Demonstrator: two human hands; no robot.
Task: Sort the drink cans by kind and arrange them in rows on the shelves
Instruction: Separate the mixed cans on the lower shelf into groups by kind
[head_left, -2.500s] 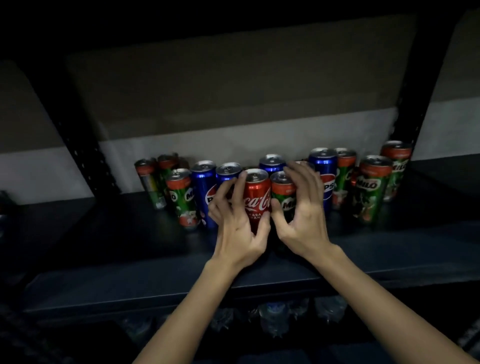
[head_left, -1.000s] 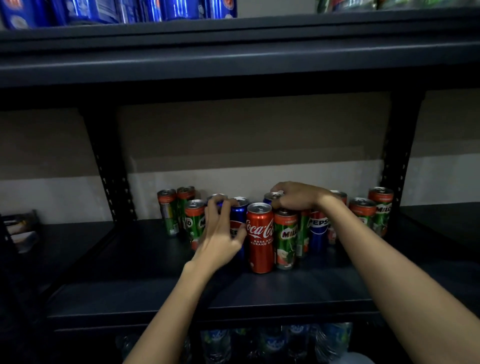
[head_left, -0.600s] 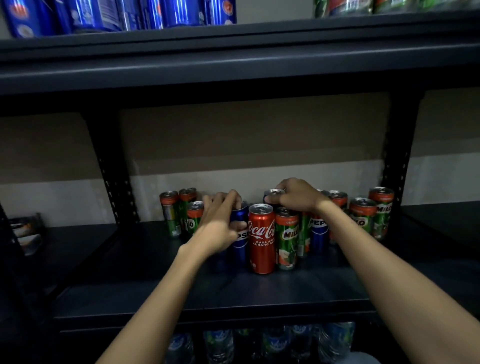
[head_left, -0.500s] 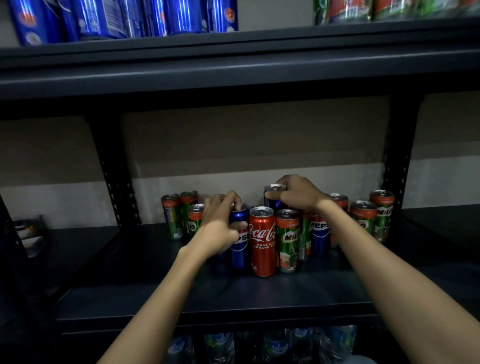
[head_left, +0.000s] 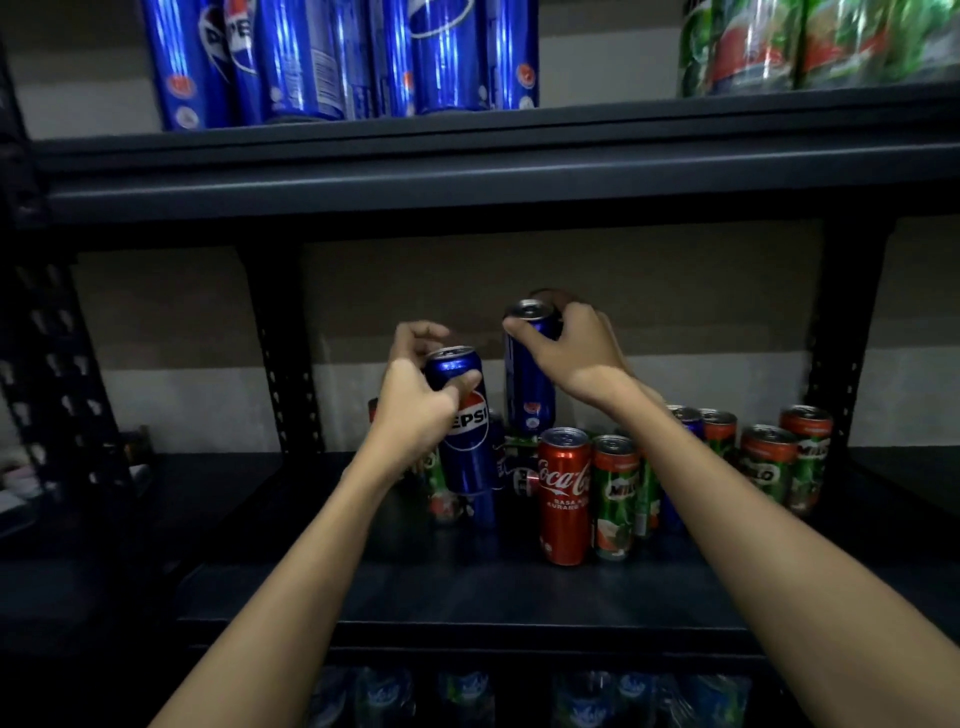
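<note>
My left hand grips a blue Pepsi can, lifted above the middle shelf. My right hand grips a second blue Pepsi can by its top, held higher and a little to the right. Below them a mixed group stands on the shelf: a red Coca-Cola can, a green Milo can beside it, and more Milo cans at the right. Other cans behind my left forearm are mostly hidden.
The upper shelf carries a row of blue Pepsi cans at the left and green Milo cans at the right. Black perforated uprights flank the bay. Water bottles show dimly on the shelf below.
Both hands have lifted a Pepsi can each out of the mixed group, upward off the middle shelf. The camera has tilted up, showing more of the upper shelf.
</note>
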